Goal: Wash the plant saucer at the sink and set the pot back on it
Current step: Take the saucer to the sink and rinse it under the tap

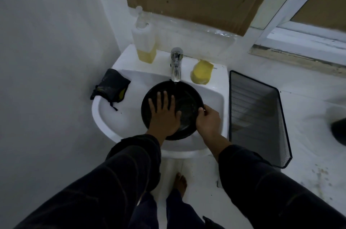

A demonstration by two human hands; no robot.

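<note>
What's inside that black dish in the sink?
The left hand lies flat in the black saucer with fingers spread, under the tap. Its wet, dark bottom shows beside the hand; whatever lies under the palm is hidden.

Long dark sleeves [119,178]; dark trousers; one bare foot [180,182]

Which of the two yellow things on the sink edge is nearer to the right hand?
The yellow sponge, right of the faucet, is nearer to the right hand. The soap bottle with yellow liquid stands left of the faucet.
</note>
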